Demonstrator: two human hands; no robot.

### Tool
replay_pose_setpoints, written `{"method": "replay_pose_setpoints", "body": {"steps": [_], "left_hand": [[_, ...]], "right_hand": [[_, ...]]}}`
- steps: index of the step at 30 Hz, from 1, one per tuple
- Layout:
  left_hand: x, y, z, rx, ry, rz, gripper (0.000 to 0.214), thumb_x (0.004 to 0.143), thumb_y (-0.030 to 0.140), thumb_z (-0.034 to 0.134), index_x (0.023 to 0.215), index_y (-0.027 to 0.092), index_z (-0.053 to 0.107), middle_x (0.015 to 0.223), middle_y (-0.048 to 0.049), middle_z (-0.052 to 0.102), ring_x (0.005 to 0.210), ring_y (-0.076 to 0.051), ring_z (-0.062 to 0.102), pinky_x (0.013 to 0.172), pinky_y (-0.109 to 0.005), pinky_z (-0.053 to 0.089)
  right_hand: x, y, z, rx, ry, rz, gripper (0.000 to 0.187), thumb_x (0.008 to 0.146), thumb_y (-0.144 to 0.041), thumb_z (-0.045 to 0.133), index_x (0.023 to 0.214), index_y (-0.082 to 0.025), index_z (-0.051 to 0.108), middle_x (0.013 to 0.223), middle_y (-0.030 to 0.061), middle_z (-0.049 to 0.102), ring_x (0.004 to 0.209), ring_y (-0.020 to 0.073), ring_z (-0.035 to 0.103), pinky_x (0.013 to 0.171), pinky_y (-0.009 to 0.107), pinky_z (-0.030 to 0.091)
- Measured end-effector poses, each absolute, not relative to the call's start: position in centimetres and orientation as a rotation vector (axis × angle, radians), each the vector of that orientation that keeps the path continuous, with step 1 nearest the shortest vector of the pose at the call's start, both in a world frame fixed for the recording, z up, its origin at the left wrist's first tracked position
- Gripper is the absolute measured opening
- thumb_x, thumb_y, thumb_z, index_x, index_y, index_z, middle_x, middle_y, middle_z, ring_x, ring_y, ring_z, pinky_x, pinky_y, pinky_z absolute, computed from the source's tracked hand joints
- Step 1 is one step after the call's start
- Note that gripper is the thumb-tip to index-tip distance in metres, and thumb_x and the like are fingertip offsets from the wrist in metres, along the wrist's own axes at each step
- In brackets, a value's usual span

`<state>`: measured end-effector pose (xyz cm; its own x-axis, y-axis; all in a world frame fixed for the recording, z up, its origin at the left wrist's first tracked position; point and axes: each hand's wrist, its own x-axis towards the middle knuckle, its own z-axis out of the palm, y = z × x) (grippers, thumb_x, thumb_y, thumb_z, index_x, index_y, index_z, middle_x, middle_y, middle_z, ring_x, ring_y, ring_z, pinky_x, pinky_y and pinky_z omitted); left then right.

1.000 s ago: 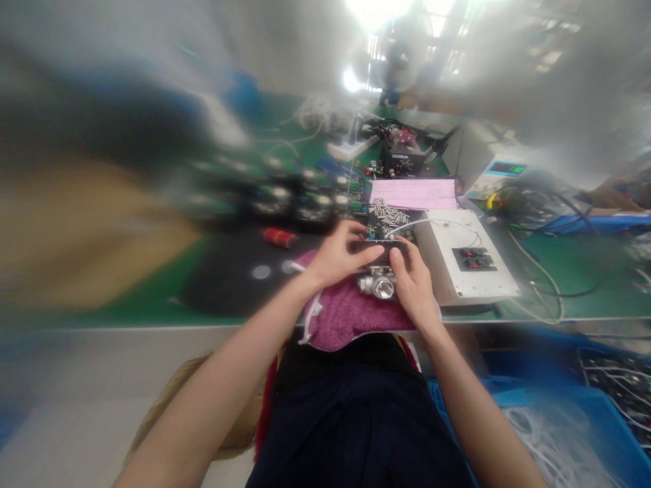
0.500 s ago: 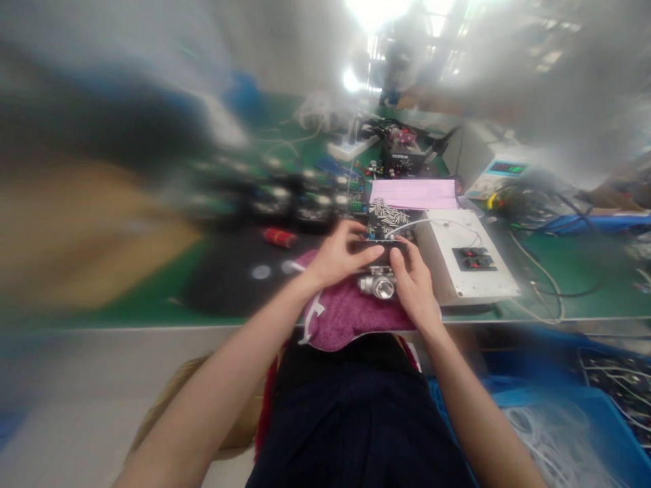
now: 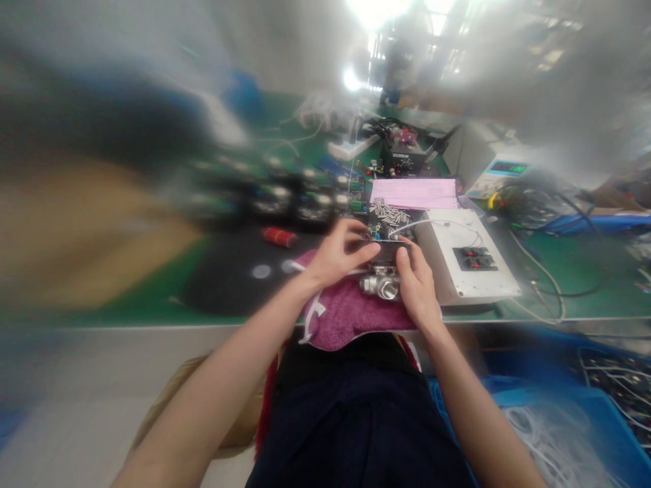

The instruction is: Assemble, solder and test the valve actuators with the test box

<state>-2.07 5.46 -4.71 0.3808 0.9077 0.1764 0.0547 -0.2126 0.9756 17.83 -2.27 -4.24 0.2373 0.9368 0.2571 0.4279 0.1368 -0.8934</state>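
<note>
On the green bench, the left hand and right hand clasp the metal valve lying between them.

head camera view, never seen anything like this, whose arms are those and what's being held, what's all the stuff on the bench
There is no machine here. The picture comes from a camera worn on a person's head, looking forward and down, so the two bare arms are that person's own. The edges of the picture are blurred.

The left hand pinches a small dark part just above a metal fitting, which lies on a purple cloth. The right hand is against the fitting; how it grips is unclear.

Behind the hands, on the green bench, are a white box, a pile of small metal pins, a pink sheet and a red cylinder. A blue bin sits at the lower right.
</note>
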Motion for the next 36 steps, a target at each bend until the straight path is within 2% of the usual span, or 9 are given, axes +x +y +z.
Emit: {"method": "replay_pose_setpoints", "body": {"steps": [3, 7, 11, 15, 21, 26, 28, 31, 36], "left_hand": [[-2.5, 5.3, -4.6, 1.597, 0.846, 1.047, 0.071, 0.083, 0.057, 0.085, 0.134, 0.021, 0.051, 0.127, -0.0139, 0.072, 0.12, -0.029, 0.073, 0.1, -0.042, 0.06], [-2.5, 5.1, -4.6, 1.575, 0.8, 1.088, 0.074, 0.075, 0.051, 0.093, 0.13, 0.021, 0.053, 0.114, -0.0105, 0.077, 0.104, -0.025, 0.077, 0.09, -0.037, 0.062], [-1.8, 4.9, -4.8, 1.58, 0.809, 1.206, 0.061, 0.074, 0.043, 0.095, 0.119, 0.021, 0.06, 0.104, -0.0067, 0.079, 0.09, -0.02, 0.078, 0.085, -0.034, 0.064], [-1.1, 4.7, -5.1, 1.656, 0.892, 1.386, 0.045, 0.078, 0.043, 0.093, 0.108, 0.021, 0.068, 0.096, -0.0025, 0.079, 0.081, -0.017, 0.077, 0.08, -0.032, 0.066], [-0.7, 4.2, -4.8, 1.833, 0.962, 1.613, 0.041, 0.074, 0.048, 0.096, 0.095, 0.02, 0.075, 0.086, 0.0016, 0.078, 0.074, -0.012, 0.075, 0.073, -0.024, 0.064], [-0.5, 3.6, -4.1, 1.962, 0.833, 1.75, 0.038, 0.075, 0.043, 0.096, 0.094, 0.02, 0.073, 0.085, 0.0028, 0.076, 0.066, -0.008, 0.069, 0.067, -0.019, 0.059], [-0.5, 3.6, -4.2, 2.0, 0.818, 1.742, 0.039, 0.077, 0.045, 0.094, 0.096, 0.019, 0.072, 0.086, 0.0022, 0.076, 0.065, -0.008, 0.068, 0.066, -0.019, 0.059], [-0.6, 3.7, -4.4, 2.076, 0.885, 1.682, 0.037, 0.084, 0.047, 0.089, 0.101, 0.019, 0.072, 0.087, 0.0012, 0.077, 0.065, -0.008, 0.069, 0.066, -0.021, 0.058], [-0.9, 3.8, -4.4, 2.081, 0.99, 1.625, 0.035, 0.089, 0.049, 0.084, 0.102, 0.02, 0.071, 0.084, 0.0025, 0.077, 0.064, -0.008, 0.069, 0.065, -0.02, 0.057]], "right_hand": [[18.2, -2.2, -4.7, -1.446, -1.302, 0.618, 0.054, 0.106, -0.062, 0.05, 0.143, -0.026, 0.066, 0.146, 0.0098, 0.07, 0.134, 0.0285, 0.064, 0.119, 0.049, 0.047], [18.5, -1.5, -6.1, -1.318, -1.067, 0.711, 0.05, 0.104, -0.061, 0.056, 0.136, -0.026, 0.07, 0.138, 0.0081, 0.073, 0.128, 0.0281, 0.066, 0.118, 0.05, 0.048], [18.5, -0.8, -6.7, -1.138, -0.788, 0.877, 0.046, 0.098, -0.057, 0.068, 0.129, -0.023, 0.073, 0.126, 0.0077, 0.078, 0.116, 0.0261, 0.072, 0.11, 0.049, 0.054], [18.3, -0.8, -6.3, -1.073, -0.681, 0.949, 0.042, 0.094, -0.053, 0.074, 0.124, -0.023, 0.076, 0.12, 0.0059, 0.081, 0.109, 0.0235, 0.074, 0.104, 0.044, 0.058], [18.3, -1.2, -5.5, -1.025, -0.66, 1.013, 0.039, 0.091, -0.048, 0.077, 0.123, -0.025, 0.078, 0.12, 0.0029, 0.081, 0.11, 0.0223, 0.075, 0.104, 0.04, 0.058], [18.2, -1.5, -4.8, -1.021, -0.639, 1.051, 0.017, 0.084, -0.038, 0.082, 0.093, -0.024, 0.079, 0.099, 0.0002, 0.082, 0.107, 0.0232, 0.076, 0.099, 0.037, 0.06], [18.2, -1.5, -4.7, -1.023, -0.64, 1.062, 0.015, 0.081, -0.036, 0.084, 0.083, -0.024, 0.076, 0.092, -0.0007, 0.08, 0.104, 0.0233, 0.075, 0.097, 0.036, 0.061], [18.2, -1.4, -4.7, -1.036, -0.664, 1.099, 0.014, 0.082, -0.035, 0.083, 0.082, -0.023, 0.076, 0.097, -0.0008, 0.081, 0.102, 0.0218, 0.074, 0.094, 0.035, 0.061], [18.0, -1.2, -4.8, -1.002, -0.655, 1.128, 0.013, 0.084, -0.034, 0.081, 0.091, -0.023, 0.08, 0.106, -0.0009, 0.082, 0.101, 0.0191, 0.073, 0.096, 0.032, 0.058]]}}
